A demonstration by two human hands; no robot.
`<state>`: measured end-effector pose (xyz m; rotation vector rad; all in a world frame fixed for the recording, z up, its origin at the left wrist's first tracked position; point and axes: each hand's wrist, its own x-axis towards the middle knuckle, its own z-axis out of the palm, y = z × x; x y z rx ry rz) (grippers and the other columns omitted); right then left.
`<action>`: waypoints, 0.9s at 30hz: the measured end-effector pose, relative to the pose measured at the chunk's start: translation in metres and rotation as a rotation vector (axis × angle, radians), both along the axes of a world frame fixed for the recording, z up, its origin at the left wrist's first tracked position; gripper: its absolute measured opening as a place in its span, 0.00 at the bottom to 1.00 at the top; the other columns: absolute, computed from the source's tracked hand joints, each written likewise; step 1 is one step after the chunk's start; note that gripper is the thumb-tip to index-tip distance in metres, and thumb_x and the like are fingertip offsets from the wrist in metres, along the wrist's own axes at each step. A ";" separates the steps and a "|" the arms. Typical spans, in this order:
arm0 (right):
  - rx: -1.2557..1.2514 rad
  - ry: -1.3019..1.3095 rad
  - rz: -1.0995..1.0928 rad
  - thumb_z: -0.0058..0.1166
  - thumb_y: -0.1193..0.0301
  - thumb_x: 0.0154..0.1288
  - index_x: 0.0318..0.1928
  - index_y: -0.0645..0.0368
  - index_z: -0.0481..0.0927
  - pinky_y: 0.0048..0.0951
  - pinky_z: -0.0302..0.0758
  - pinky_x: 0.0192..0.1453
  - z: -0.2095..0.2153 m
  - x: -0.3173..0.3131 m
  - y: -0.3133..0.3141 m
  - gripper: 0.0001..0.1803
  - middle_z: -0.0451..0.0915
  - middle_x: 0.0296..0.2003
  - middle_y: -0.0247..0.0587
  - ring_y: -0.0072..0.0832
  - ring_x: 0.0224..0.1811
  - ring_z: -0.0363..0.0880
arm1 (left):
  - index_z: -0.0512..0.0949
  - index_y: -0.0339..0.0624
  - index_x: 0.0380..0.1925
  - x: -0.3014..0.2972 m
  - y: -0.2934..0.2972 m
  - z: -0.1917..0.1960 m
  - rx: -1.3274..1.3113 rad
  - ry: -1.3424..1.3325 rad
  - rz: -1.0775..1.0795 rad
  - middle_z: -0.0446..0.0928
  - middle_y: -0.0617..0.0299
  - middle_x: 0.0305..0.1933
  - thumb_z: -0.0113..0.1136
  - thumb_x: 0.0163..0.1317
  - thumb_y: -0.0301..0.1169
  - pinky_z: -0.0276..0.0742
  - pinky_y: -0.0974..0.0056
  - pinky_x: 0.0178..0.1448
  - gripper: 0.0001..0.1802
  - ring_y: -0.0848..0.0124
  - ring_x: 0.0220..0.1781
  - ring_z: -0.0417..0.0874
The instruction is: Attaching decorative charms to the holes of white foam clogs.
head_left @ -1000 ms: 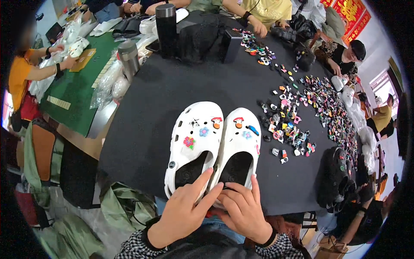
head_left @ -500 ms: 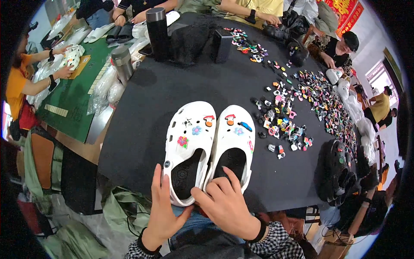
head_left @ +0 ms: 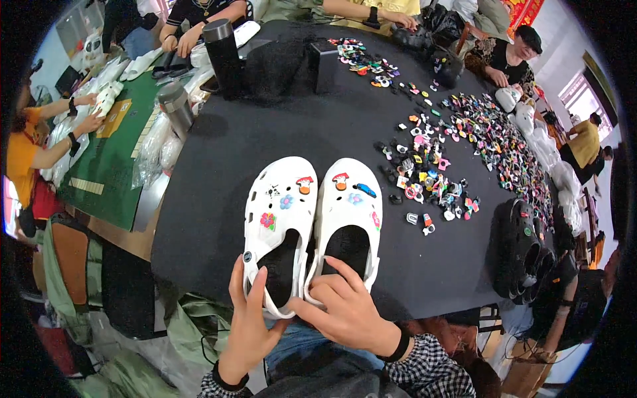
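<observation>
Two white clogs stand side by side on the black table, toes pointing away from me. Shoe charms dot both uppers: the left clog (head_left: 277, 171) bears a red-capped figure (head_left: 304, 185), a blue flower (head_left: 286, 201) and a pink flower (head_left: 267, 221). On the right clog (head_left: 348, 213) are a similar figure (head_left: 340, 182), a blue flower (head_left: 355, 199) and a blue car-like charm (head_left: 366, 191). My left hand (head_left: 251, 322) grips the left clog's heel, fingers along its outer side. My right hand (head_left: 348, 312) closes around the right clog's heel, index finger reaching into its opening.
Loose charms (head_left: 481, 132) lie heaped along the table's right side, with black clogs (head_left: 514, 252) at the right edge. A black bottle (head_left: 222, 60), a steel tumbler (head_left: 175, 109) and a black box (head_left: 323, 66) stand far left. Co-workers sit around; one holds a white clog (head_left: 106, 98).
The view has shifted a little, and the clogs with both hands sit slightly farther left in it. Both hands keep their hold on the heels.
</observation>
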<state>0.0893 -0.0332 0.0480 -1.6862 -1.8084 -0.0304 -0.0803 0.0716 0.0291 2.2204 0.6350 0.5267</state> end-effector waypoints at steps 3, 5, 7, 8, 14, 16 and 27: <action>0.009 -0.019 -0.011 0.53 0.70 0.56 0.45 0.51 0.79 0.49 0.67 0.69 0.001 0.004 -0.005 0.15 0.71 0.32 0.34 0.30 0.44 0.76 | 0.55 0.47 0.72 0.000 0.011 0.020 -0.088 0.086 -0.055 0.39 0.39 0.77 0.73 0.46 0.21 0.60 0.46 0.73 0.53 0.39 0.77 0.50; 0.005 -0.024 0.005 0.53 0.70 0.56 0.47 0.51 0.78 0.49 0.68 0.69 -0.003 0.005 -0.008 0.16 0.71 0.33 0.35 0.31 0.45 0.76 | 0.67 0.43 0.67 0.000 0.014 0.041 -0.193 0.131 -0.043 0.49 0.41 0.76 0.68 0.51 0.23 0.61 0.49 0.73 0.40 0.44 0.77 0.55; 0.018 -0.039 -0.001 0.53 0.70 0.56 0.48 0.51 0.79 0.49 0.67 0.69 -0.006 0.004 -0.011 0.17 0.71 0.33 0.35 0.30 0.46 0.76 | 0.70 0.41 0.64 -0.005 0.021 0.051 -0.066 0.118 -0.036 0.56 0.43 0.73 0.67 0.52 0.22 0.63 0.50 0.72 0.36 0.45 0.76 0.57; 0.024 -0.062 -0.008 0.53 0.70 0.57 0.49 0.51 0.79 0.49 0.67 0.69 -0.006 0.004 -0.012 0.17 0.72 0.34 0.35 0.30 0.47 0.76 | 0.73 0.39 0.61 -0.006 0.024 0.055 0.053 0.098 -0.033 0.62 0.44 0.71 0.66 0.52 0.21 0.65 0.51 0.70 0.32 0.45 0.75 0.60; 0.002 -0.081 -0.077 0.57 0.71 0.58 0.55 0.45 0.82 0.48 0.65 0.70 -0.002 0.005 -0.025 0.22 0.74 0.35 0.30 0.26 0.48 0.76 | 0.78 0.36 0.54 0.027 0.005 0.072 0.002 0.000 -0.004 0.72 0.49 0.62 0.62 0.54 0.19 0.75 0.58 0.59 0.24 0.56 0.57 0.79; 0.017 -0.020 -0.044 0.56 0.71 0.62 0.55 0.50 0.82 0.51 0.64 0.71 -0.004 0.010 -0.031 0.20 0.79 0.40 0.30 0.27 0.53 0.77 | 0.78 0.36 0.54 0.039 -0.003 0.074 0.057 0.026 -0.041 0.73 0.50 0.60 0.61 0.55 0.18 0.75 0.57 0.57 0.23 0.56 0.55 0.79; -0.021 -0.015 -0.444 0.64 0.77 0.53 0.43 0.59 0.82 0.41 0.80 0.50 0.042 0.115 -0.103 0.14 0.81 0.40 0.43 0.42 0.45 0.81 | 0.76 0.41 0.57 0.069 -0.024 0.068 0.047 -0.303 -0.298 0.71 0.43 0.64 0.50 0.71 0.24 0.73 0.60 0.51 0.16 0.60 0.48 0.78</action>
